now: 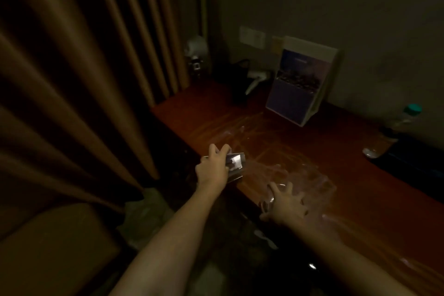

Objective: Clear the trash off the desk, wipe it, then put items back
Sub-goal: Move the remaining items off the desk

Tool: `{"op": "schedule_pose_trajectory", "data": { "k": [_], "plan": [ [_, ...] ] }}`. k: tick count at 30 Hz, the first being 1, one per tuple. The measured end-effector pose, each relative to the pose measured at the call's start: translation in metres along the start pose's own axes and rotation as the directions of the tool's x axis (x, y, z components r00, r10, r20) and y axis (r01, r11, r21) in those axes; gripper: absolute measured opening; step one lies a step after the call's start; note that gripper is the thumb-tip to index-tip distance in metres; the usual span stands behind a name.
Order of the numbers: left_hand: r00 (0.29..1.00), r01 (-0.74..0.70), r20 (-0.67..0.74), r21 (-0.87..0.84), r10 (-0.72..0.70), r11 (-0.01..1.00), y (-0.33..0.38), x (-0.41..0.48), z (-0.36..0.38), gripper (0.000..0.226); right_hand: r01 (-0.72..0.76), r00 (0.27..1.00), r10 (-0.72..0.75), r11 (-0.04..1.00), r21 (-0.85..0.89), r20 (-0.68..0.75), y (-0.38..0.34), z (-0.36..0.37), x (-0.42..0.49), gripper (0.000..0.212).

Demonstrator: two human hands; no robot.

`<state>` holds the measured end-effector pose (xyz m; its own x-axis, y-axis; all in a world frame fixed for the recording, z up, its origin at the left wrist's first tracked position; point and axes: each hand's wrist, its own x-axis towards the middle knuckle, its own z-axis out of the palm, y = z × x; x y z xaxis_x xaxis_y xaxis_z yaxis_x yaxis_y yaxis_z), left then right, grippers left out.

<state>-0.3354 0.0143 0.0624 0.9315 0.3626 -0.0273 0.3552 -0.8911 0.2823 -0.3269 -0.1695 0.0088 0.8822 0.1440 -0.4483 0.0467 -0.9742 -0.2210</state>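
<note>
The room is dim. My left hand (212,167) grips a small shiny, boxy item (235,163) at the near left edge of the reddish wooden desk (348,175). My right hand (287,204) reaches over the desk's front edge with fingers spread around a clear glass (276,193) standing there. Wet streaks (264,142) shine across the middle of the desk top.
A standing brochure holder (300,84) leans at the back wall. A white hair dryer (258,78) and a black box lie left of it. A capped plastic bottle (406,119), an upturned glass (374,149) and a dark tray (413,161) sit right. Brown curtains (84,79) hang left.
</note>
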Motion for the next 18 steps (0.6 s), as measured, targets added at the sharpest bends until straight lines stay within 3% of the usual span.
{"op": "schedule_pose_trajectory", "data": {
  "k": [6,10,14,18],
  "plan": [
    [0.967,0.237,-0.101,0.031,-0.233,0.971,-0.137,-0.075,-0.037,0.030,0.291,0.953,-0.282,0.954,-0.078,0.107,-0.106,0.045,-0.047,0.102],
    [0.894,0.440,-0.117,0.034,-0.433,0.898,-0.207,-0.133,-0.048,0.026,0.437,0.895,-0.408,0.883,-0.169,0.181,-0.164,0.078,-0.072,0.098],
    [0.778,0.610,-0.164,-0.031,-0.606,0.792,-0.242,-0.180,-0.057,0.026,0.604,0.797,-0.563,0.757,-0.251,0.219,-0.216,0.094,-0.083,0.099],
    [0.576,0.798,-0.190,-0.081,-0.795,0.597,-0.259,-0.236,-0.052,0.028,0.756,0.654,-0.676,0.573,-0.315,0.339,-0.261,0.111,-0.098,0.098]
  ]
}}
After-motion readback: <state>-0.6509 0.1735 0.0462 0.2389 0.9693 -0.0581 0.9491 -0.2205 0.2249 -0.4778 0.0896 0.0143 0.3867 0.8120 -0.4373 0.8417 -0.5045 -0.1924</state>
